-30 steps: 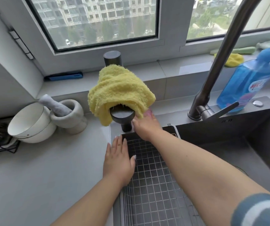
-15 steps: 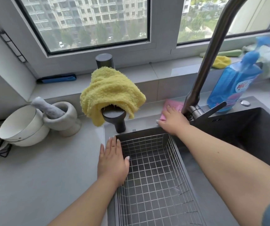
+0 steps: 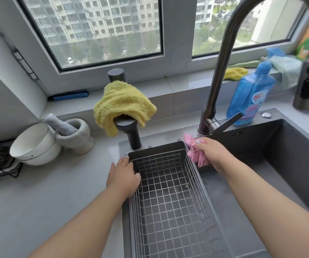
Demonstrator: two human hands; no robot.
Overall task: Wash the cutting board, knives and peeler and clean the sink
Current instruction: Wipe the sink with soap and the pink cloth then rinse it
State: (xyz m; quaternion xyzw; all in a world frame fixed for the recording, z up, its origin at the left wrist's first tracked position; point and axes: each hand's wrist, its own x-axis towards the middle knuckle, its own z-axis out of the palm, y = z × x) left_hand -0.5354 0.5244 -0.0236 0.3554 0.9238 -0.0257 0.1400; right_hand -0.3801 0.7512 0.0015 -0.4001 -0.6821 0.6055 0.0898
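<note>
The dark grey sink [image 3: 289, 164] fills the right half of the view, with a wire drain basket [image 3: 168, 198] set in its left part. My right hand [image 3: 213, 153] is closed on a crumpled pink cloth [image 3: 194, 151] at the sink's back rim, just below the base of the tall curved tap [image 3: 217, 81]. My left hand [image 3: 123, 175] rests flat on the basket's near-left corner, fingers on its rim. No cutting board, knife or peeler is in view.
A yellow towel [image 3: 122, 103] hangs over a small dark tap [image 3: 131, 133] behind the basket. A white bowl [image 3: 34, 144] and a stone mortar with pestle [image 3: 75, 135] stand on the counter at left. Blue dish soap [image 3: 250, 99] stands behind the sink; cloths lie on the windowsill.
My right hand moved right from below the yellow towel to the tap base and picked up the pink cloth, now lifted off the rim. My left hand shifted slightly onto the basket rim.
</note>
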